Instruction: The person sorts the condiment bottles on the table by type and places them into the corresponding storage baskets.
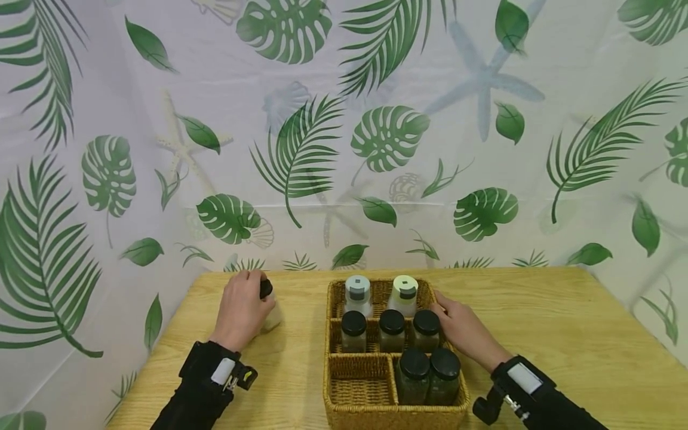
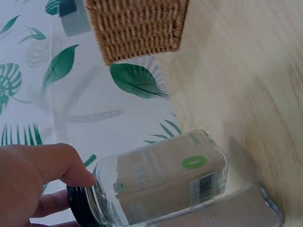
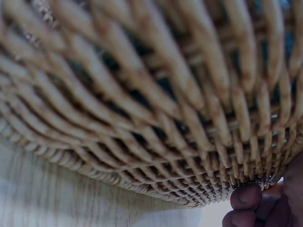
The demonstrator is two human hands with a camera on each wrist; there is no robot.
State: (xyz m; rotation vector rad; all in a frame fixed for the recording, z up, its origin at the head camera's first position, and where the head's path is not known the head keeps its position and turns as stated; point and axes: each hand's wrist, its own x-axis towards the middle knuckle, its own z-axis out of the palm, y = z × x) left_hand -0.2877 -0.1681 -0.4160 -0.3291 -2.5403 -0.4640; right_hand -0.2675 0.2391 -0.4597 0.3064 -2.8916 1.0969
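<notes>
My left hand (image 1: 243,307) pinches the black lid (image 2: 81,208) of a clear glass jar (image 2: 161,177) at the left of the table. The jar carries a label with a green mark and a barcode. Beside it in the left wrist view lies part of another glass jar (image 2: 236,208), cut off by the frame's edge. At the wicker basket (image 1: 398,416), my right hand (image 1: 470,331) grips the right side near the back. Black-lidded jars (image 1: 392,325) fill the middle row, and two more (image 1: 429,379) stand at front right. The front left compartment (image 1: 359,385) holds nothing visible.
Two pale-capped bottles, one white (image 1: 358,295) and one yellowish (image 1: 404,295), stand in the basket's back row. Under everything is a wooden table (image 1: 559,334). A leaf-patterned cloth (image 1: 322,149) hangs behind it and down its left side.
</notes>
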